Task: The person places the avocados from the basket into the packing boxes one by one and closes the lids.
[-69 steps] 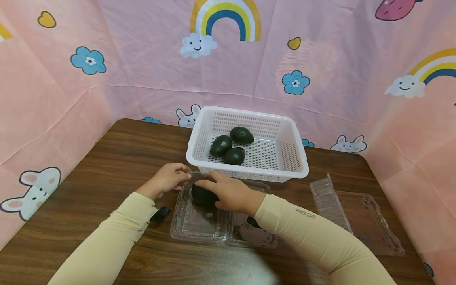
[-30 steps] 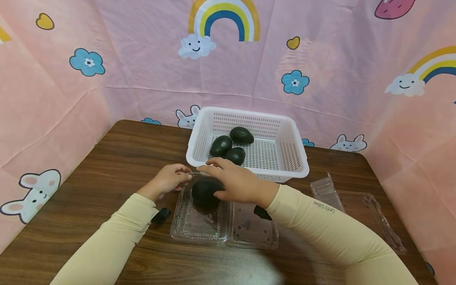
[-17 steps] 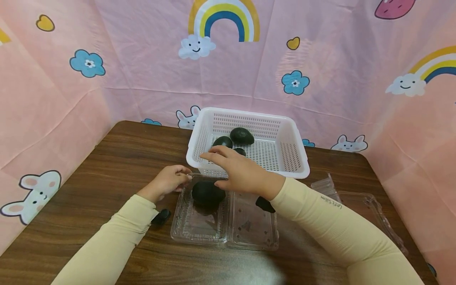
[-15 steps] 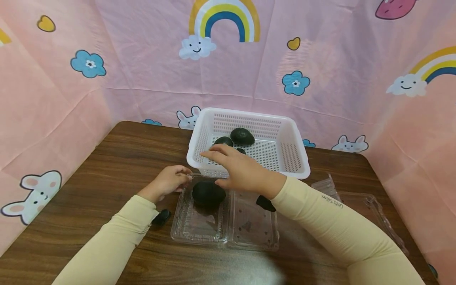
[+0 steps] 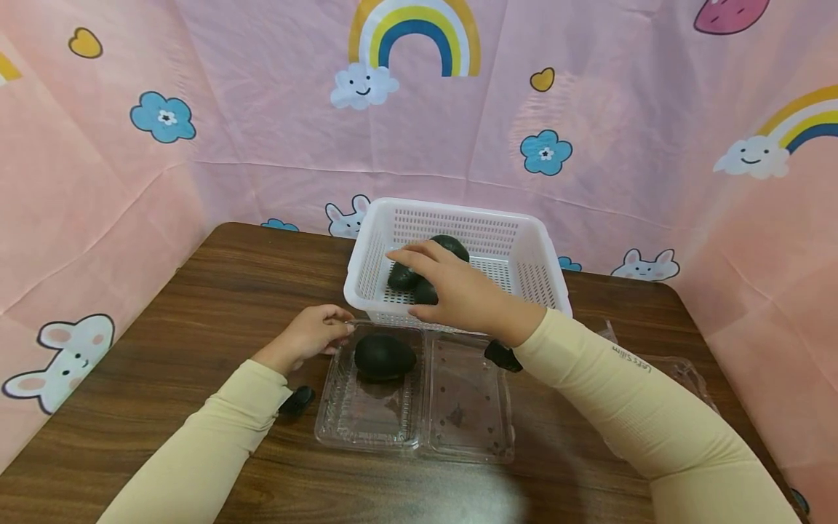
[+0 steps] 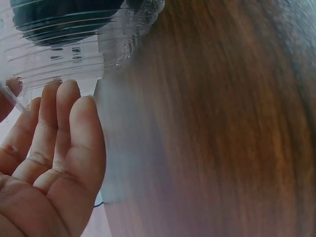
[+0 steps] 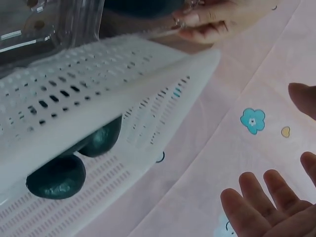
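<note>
Right hand point(image 5: 458, 291): shifted from the avocado point(image 5: 385, 358) in the box point(image 5: 366, 429) to over the basket point(image 5: 458, 208), fingers and thumb spread.
Left hand point(image 5: 309, 338): thumb and fingers pinching the box's far left rim.
Avocado: lying in the box's left half, toward the far end.
Lid point(image 5: 473, 418): spread flat beside it.
Basket: three more avocados point(image 5: 455, 248) inside, partly hidden.

From above, the head view faces forward and down across the counter point(image 5: 236, 291). The wrist views sit close: the left faces the tray point(image 6: 118, 49); the right, tilted, shares the basket point(image 7: 103, 69) with the head view.
</note>
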Available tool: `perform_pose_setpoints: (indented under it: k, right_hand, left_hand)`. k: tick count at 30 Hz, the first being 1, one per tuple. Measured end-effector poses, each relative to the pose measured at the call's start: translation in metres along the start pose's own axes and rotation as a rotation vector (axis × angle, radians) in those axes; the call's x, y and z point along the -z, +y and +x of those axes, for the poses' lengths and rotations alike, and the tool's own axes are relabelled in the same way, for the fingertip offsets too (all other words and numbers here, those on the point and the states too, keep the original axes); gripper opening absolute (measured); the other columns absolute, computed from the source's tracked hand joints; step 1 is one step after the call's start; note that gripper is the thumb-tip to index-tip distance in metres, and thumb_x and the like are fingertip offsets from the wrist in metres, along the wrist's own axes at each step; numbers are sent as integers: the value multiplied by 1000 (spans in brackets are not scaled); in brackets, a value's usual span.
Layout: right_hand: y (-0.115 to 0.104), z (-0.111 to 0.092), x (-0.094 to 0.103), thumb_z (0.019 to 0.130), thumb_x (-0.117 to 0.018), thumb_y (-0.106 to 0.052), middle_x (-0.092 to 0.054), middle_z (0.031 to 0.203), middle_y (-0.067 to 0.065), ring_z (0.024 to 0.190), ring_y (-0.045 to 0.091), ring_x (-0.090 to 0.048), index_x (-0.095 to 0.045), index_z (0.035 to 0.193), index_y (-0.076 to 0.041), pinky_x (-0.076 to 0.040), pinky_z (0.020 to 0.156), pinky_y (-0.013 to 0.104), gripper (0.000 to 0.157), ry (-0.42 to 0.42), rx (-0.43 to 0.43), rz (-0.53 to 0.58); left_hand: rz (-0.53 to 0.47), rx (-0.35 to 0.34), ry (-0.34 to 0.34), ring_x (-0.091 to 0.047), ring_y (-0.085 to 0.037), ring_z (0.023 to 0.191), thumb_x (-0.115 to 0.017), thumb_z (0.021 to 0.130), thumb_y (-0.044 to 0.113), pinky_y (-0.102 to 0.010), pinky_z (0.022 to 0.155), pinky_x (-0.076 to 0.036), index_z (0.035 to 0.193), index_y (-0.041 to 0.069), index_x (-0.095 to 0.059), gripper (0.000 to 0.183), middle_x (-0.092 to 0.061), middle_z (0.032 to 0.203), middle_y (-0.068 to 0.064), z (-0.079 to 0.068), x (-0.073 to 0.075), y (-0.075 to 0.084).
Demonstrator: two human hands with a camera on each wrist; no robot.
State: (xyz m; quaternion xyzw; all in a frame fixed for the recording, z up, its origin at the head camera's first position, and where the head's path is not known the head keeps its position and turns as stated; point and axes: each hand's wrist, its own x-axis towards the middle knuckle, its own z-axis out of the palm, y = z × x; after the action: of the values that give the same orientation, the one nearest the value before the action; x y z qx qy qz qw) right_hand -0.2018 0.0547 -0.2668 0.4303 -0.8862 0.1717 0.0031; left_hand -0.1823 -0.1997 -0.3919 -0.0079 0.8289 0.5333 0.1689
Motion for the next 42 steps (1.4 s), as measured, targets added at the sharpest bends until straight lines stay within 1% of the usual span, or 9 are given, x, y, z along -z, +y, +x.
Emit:
perform_pose_setpoints:
  k: [4, 7, 12, 17, 22, 24, 28, 32, 42]
  right_hand:
    - [3, 2, 6, 83, -78, -22, -39, 146, 9, 130, 25, -43, -39, 148, -16, -46, 98, 40, 76, 15, -28, 23]
    - [5, 4, 11, 84, -77, -23, -37, 147, 10, 128, 25, -45, -37, 149, -17, -46, 99, 41, 77, 20, -45, 36]
    - [9, 9, 18, 85, -76, -22, -35, 148, 10, 126, 25, -47, -35, 150, -17, -46, 98, 41, 77, 23, -60, 43]
    - [17, 13, 21, 85, -75, -21, -32, 149, 11, 128, 26, -45, -34, 150, -17, -44, 101, 40, 77, 16, -75, 56]
    - [26, 18, 23, 86, -75, -19, -31, 150, 11, 127, 25, -46, -33, 150, -17, -45, 99, 40, 77, 12, -100, 81]
    - [29, 19, 23, 86, -74, -19, -31, 150, 10, 123, 26, -49, -33, 151, -18, -47, 96, 40, 77, 11, -117, 86]
    - [34, 23, 24, 85, -75, -20, -31, 150, 10, 123, 26, -49, -33, 150, -19, -46, 98, 41, 77, 20, -146, 89]
    - [39, 25, 24, 85, -75, -20, -31, 149, 11, 128, 27, -44, -34, 150, -18, -43, 103, 41, 77, 27, -159, 90]
    - [57, 32, 24, 87, -73, -18, -30, 150, 12, 131, 29, -42, -33, 151, -17, -40, 105, 44, 75, 30, -217, 110]
  left_hand:
    - [1, -4, -4, -62, -24, 97, -53, 99, 13, -33, 77, -55, 130, -9, -51, 38, -62, 117, -23, -1, 0, 0]
    - [1, 1, -3, -62, -23, 96, -54, 99, 13, -33, 76, -55, 130, -8, -51, 38, -62, 117, -23, 0, 0, -1]
    - [4, 14, 8, -63, -20, 92, -55, 99, 13, -31, 74, -55, 130, -7, -52, 37, -65, 113, -20, 0, 0, -1]
    - [6, 11, 12, -62, -21, 92, -55, 99, 11, -32, 74, -55, 129, -8, -52, 36, -66, 111, -19, -1, 0, -1]
    - [5, 5, 10, -62, -23, 95, -55, 99, 11, -33, 76, -55, 128, -8, -52, 36, -65, 113, -20, -1, 0, -1]
    - [6, 7, 13, -62, -22, 94, -55, 99, 12, -33, 75, -55, 128, -8, -52, 36, -66, 112, -19, -1, 0, 0]
    - [7, 8, 13, -62, -22, 94, -55, 99, 12, -33, 75, -55, 129, -7, -52, 36, -65, 113, -19, -1, 0, 0]
    - [-1, 18, 7, -62, -21, 94, -55, 99, 13, -32, 75, -55, 130, -7, -52, 37, -65, 113, -19, -1, 0, 1]
    - [-6, 24, 6, -62, -20, 92, -55, 99, 12, -31, 73, -54, 130, -7, -51, 37, -65, 112, -19, -2, 0, 2]
